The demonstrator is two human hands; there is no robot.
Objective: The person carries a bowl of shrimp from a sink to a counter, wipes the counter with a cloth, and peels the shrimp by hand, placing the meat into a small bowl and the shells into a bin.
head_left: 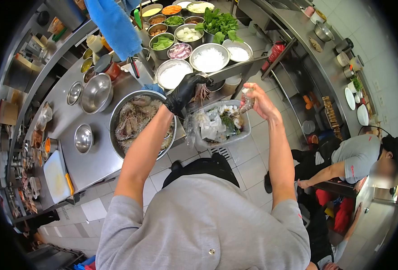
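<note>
Blurred, unidentifiable scrap (246, 102) in the fingers (252, 92) of the right hand (262, 103); reddish thing (202, 93) half hidden under the gloved left hand (184, 92).

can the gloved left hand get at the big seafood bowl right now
Probably yes: the left hand is just past the bowl rim, nothing between, though it already grips a small piece.

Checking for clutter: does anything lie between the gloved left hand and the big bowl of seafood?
Nothing visible does: the left hand hovers by the far rim of the bowl, with only a blue cloth beside it there.
</note>
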